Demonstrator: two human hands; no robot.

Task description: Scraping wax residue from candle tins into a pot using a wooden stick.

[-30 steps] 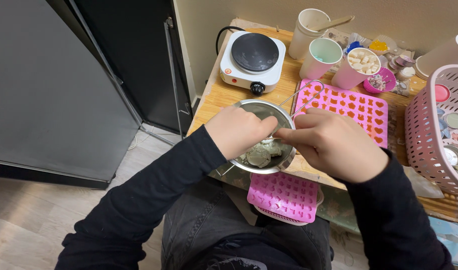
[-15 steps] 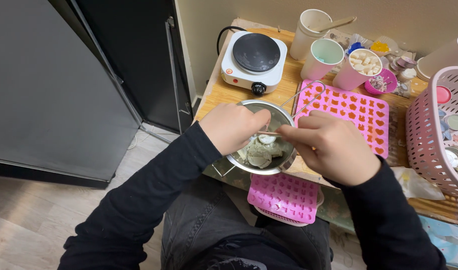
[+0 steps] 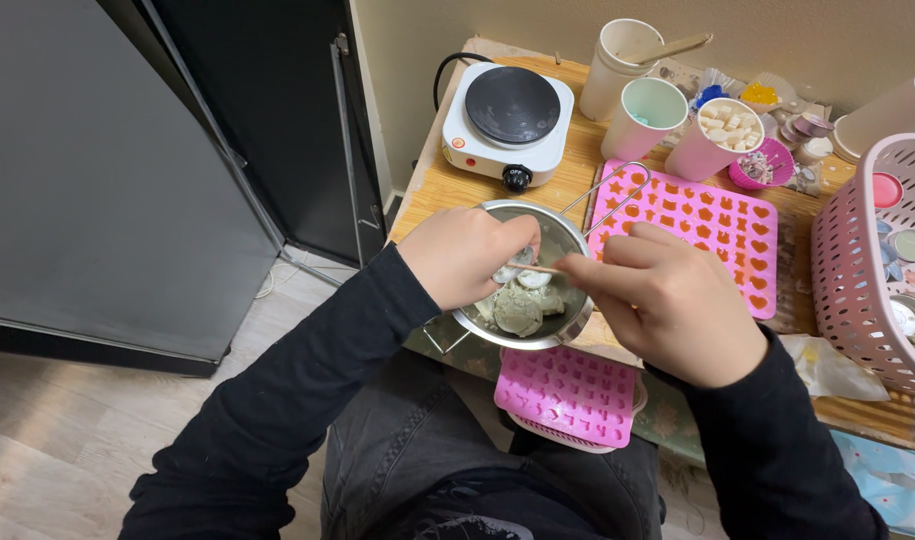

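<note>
Pale lumps (image 3: 522,305) in a metal bowl (image 3: 567,243) at the counter's (image 3: 457,185) front edge are pinched by the left hand (image 3: 462,255); a thin stick (image 3: 539,268) is gripped by the right hand (image 3: 667,305).

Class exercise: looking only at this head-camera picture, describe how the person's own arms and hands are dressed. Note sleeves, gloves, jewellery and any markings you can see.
Both arms are covered by long, plain black sleeves that end at the wrists. The left hand and right hand are bare: no gloves. No rings, watch or bracelet show, and the sleeves carry no visible print or markings.
</note>
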